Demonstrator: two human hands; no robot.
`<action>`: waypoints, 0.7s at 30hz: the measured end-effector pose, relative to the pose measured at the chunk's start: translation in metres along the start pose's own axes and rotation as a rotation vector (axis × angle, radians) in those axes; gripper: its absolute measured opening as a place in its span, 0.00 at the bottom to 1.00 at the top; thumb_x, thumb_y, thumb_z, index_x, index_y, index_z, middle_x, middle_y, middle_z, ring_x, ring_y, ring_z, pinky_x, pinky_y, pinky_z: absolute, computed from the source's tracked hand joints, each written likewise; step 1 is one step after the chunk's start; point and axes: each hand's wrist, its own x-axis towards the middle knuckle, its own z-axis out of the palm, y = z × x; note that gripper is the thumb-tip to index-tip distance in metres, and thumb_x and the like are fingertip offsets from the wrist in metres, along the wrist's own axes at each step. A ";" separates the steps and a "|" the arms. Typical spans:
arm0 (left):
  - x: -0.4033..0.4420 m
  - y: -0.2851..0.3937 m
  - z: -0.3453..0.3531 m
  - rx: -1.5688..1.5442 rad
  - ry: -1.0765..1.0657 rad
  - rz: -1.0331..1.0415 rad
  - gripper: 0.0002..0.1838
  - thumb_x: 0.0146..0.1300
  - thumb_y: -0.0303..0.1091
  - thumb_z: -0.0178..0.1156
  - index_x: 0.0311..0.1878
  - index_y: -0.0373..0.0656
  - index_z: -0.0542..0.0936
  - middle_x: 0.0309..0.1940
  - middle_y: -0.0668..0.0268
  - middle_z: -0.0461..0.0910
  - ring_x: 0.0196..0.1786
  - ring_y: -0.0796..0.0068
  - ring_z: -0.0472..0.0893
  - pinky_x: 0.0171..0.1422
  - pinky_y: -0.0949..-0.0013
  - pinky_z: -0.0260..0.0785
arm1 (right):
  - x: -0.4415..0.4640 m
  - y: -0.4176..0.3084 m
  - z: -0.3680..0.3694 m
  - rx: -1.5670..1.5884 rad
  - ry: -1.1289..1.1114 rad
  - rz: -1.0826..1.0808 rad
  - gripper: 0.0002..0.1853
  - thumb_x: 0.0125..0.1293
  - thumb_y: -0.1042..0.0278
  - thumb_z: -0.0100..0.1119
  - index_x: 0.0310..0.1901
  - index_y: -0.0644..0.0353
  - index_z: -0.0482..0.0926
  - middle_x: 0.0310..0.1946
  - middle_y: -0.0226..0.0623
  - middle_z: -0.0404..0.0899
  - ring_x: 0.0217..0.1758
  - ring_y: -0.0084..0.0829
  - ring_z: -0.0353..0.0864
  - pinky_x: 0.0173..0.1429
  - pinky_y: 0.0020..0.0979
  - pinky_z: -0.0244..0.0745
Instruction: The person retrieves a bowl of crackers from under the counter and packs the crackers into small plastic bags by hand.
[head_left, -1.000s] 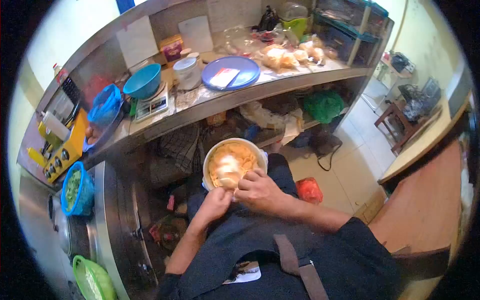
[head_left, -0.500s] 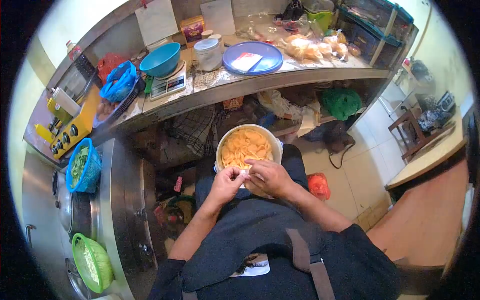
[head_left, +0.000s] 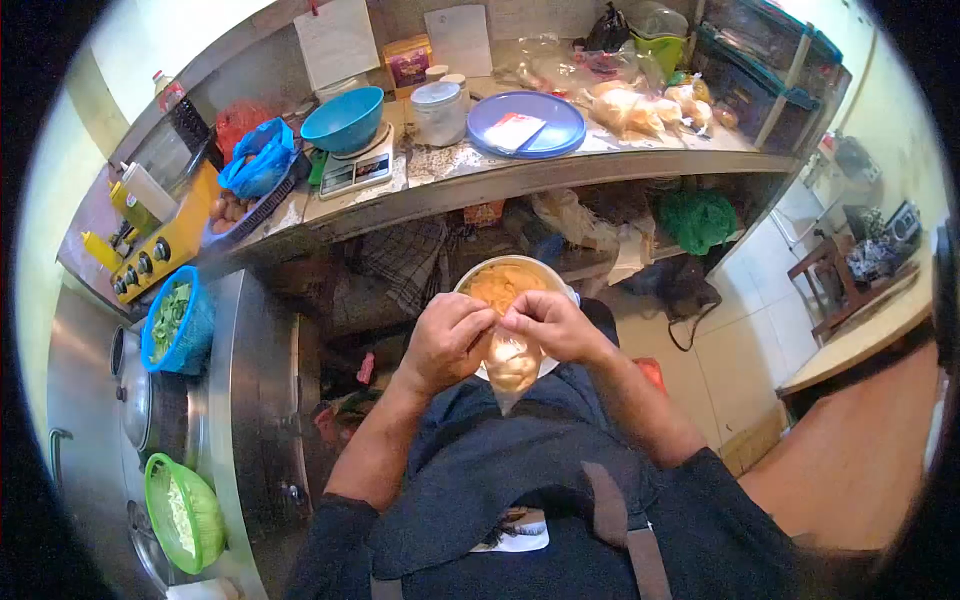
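Observation:
A clear plastic bag (head_left: pixel 513 365) with pale orange chips in its lower part hangs between my hands, its pointed corner downward. My left hand (head_left: pixel 452 340) pinches the top of the bag from the left, and my right hand (head_left: pixel 553 325) pinches it from the right, the fingertips nearly touching. Behind the bag, a round white tub (head_left: pixel 548 272) of orange chips (head_left: pixel 500 283) rests at my lap, partly covered by my hands.
The shelf ahead holds a teal bowl (head_left: pixel 343 120), a scale (head_left: pixel 357 174), a white jar (head_left: pixel 438 114), a blue lid (head_left: pixel 527 124) and filled bags (head_left: pixel 625 108). On the left stand a blue basket (head_left: pixel 178 320) and a green basket (head_left: pixel 186 515). A wooden surface (head_left: pixel 850 450) is at right.
The filled bag has come up over the tub's near edge and now hangs between both hands. My hands have risen slightly. The view has shifted, moving the shelf to the right.

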 end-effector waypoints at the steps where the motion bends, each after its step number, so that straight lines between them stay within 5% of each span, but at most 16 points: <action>1: 0.000 0.000 -0.002 0.009 0.014 0.012 0.10 0.48 0.26 0.65 0.36 0.41 0.78 0.33 0.64 0.78 0.37 0.61 0.79 0.43 0.61 0.70 | 0.001 0.002 -0.001 0.056 -0.001 0.017 0.07 0.68 0.66 0.59 0.37 0.61 0.76 0.31 0.24 0.78 0.33 0.14 0.75 0.35 0.19 0.71; 15: -0.011 0.010 -0.001 -0.091 0.011 -0.071 0.08 0.49 0.28 0.67 0.34 0.43 0.80 0.31 0.66 0.82 0.35 0.65 0.81 0.42 0.63 0.70 | -0.027 0.012 0.033 0.197 0.263 0.067 0.11 0.63 0.64 0.66 0.36 0.65 0.83 0.34 0.29 0.82 0.38 0.17 0.77 0.42 0.22 0.73; 21: -0.005 0.017 -0.001 -0.158 -0.008 -0.294 0.06 0.51 0.25 0.67 0.33 0.41 0.84 0.31 0.60 0.83 0.35 0.63 0.83 0.42 0.65 0.73 | -0.027 -0.007 0.032 -0.664 0.398 -0.468 0.09 0.57 0.68 0.68 0.38 0.60 0.85 0.43 0.41 0.82 0.44 0.34 0.81 0.51 0.32 0.74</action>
